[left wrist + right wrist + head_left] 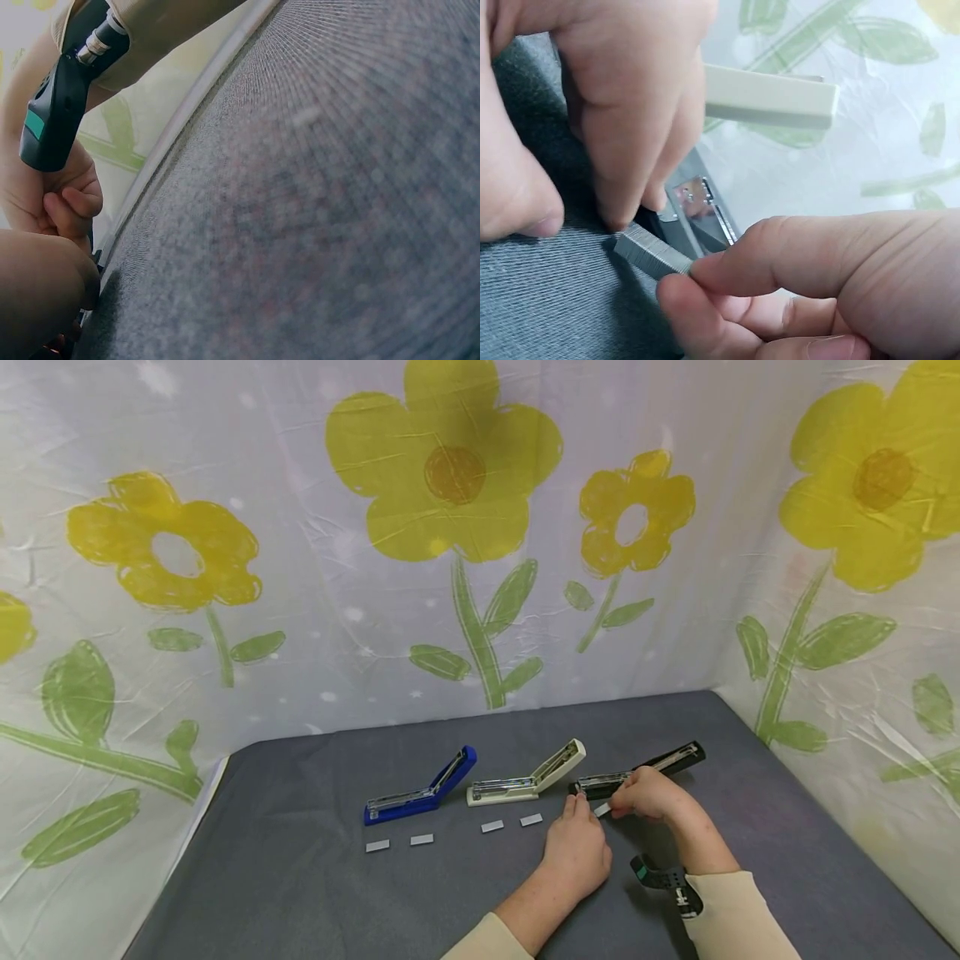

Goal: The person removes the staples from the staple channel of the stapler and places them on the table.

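Note:
Between thumb and index finger my right hand [654, 795] pinches a short strip of staples [651, 252]. The strip is held low beside the front of an unfolded black stapler [681, 757], whose shiny metal channel [718, 214] shows in the right wrist view. My left hand [576, 853] reaches from the near side, its fingers [634, 127] pointing down and touching the stapler's front end. In the right wrist view the left thumb stands apart from those fingers. Part of the black stapler is hidden behind both hands.
To the left stand an unfolded cream stapler [504, 790] and an unfolded blue stapler [405, 807]. Before them lie staple strips [492, 827] on the dark grey cloth [300, 893]. A flowered curtain [315, 643] rises behind the table.

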The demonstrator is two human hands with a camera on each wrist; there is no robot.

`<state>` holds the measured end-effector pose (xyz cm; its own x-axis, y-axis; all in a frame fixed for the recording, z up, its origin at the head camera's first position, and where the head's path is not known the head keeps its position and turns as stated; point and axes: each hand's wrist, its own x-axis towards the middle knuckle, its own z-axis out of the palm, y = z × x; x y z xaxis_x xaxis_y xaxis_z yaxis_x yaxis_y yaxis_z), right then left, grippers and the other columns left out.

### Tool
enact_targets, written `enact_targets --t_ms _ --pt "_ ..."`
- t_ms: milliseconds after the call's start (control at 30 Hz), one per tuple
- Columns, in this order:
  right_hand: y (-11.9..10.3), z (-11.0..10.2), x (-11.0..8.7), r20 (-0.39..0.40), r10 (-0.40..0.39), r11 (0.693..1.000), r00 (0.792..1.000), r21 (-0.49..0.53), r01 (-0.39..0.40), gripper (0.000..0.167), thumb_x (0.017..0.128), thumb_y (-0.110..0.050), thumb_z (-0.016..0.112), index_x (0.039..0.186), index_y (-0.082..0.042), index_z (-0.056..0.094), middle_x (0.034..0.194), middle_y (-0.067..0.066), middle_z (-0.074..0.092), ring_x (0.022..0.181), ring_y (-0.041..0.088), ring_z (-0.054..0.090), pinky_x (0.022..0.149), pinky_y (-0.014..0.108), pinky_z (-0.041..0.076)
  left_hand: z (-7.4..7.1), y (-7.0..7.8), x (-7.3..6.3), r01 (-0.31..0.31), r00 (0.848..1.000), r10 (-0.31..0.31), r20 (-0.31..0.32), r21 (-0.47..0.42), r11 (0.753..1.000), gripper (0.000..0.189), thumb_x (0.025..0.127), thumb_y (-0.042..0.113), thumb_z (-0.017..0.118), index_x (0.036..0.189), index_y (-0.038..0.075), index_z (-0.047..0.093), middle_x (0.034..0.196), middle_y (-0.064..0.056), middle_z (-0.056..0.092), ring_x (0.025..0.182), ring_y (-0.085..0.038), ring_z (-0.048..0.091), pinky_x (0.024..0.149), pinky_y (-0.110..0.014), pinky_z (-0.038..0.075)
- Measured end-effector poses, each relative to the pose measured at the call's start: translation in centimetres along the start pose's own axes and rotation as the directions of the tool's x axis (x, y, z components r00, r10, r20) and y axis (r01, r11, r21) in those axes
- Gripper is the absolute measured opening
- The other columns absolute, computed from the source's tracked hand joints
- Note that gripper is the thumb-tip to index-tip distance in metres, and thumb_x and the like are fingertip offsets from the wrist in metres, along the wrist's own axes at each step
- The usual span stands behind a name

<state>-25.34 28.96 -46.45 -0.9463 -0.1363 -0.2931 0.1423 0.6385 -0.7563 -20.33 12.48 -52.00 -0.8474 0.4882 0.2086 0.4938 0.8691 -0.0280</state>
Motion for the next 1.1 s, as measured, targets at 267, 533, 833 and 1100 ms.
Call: enact_targets --t_ms 267,533,833,1100 --pt "-0.2 0.2 -0.1 -0.053 0.013 0.988 0.999 -0.151 -0.021 0.017 0.083 -0.008 0.073 0.068 0.001 0.073 0.068 0.007 0.072 0.062 0.012 0.055 0.06 0.032 0.042 0.1 0.1 0.1 0.001 1.0 -0.001 0.008 -0.003 1.0 0.051 0.094 0.037 0.066 0.128 -0.002 0.07 0.143 -0.017 0.054 0.136 -0.027 0.051 0.093 -0.029 0.052" --pt "-0.3 0.6 -0.1 -0.101 0.05 0.947 0.994 -0.31 -0.079 0.03 0.079 -0.014 0.075 0.052 -0.012 0.061 0.058 0.001 0.065 0.056 0.018 0.054 0.055 0.032 0.041 0.2 0.2 0.0 0.001 1.0 -0.001 0.018 -0.008 1.0 0.048 0.095 0.036 0.066 0.127 -0.001 0.07 0.145 -0.017 0.053 0.137 -0.027 0.05 0.095 -0.028 0.051" --pt "-0.3 0.4 -0.4 -0.086 0.053 0.936 0.995 -0.342 -0.079 0.034 0.081 -0.017 0.076 0.051 -0.014 0.06 0.055 0.001 0.06 0.053 0.016 0.048 0.054 0.03 0.038 0.2 0.3 0.0 -0.001 0.999 0.002 0.04 -0.02 1.0 0.048 0.096 0.036 0.066 0.127 -0.001 0.07 0.147 -0.017 0.053 0.138 -0.027 0.05 0.089 -0.028 0.054" --pt "-0.8 0.7 -0.9 -0.01 -0.012 0.952 1.0 -0.306 0.009 0.041 0.092 -0.023 0.07 0.054 -0.014 0.056 0.05 -0.004 0.043 0.046 0.011 0.032 0.05 0.029 0.03 0.1 -0.3 -1.3 0.015 1.0 -0.015 -0.005 -0.092 0.996 0.04 0.096 0.031 0.064 0.119 0.0 0.074 0.144 -0.015 0.057 0.134 -0.024 0.055 0.084 -0.029 0.057"
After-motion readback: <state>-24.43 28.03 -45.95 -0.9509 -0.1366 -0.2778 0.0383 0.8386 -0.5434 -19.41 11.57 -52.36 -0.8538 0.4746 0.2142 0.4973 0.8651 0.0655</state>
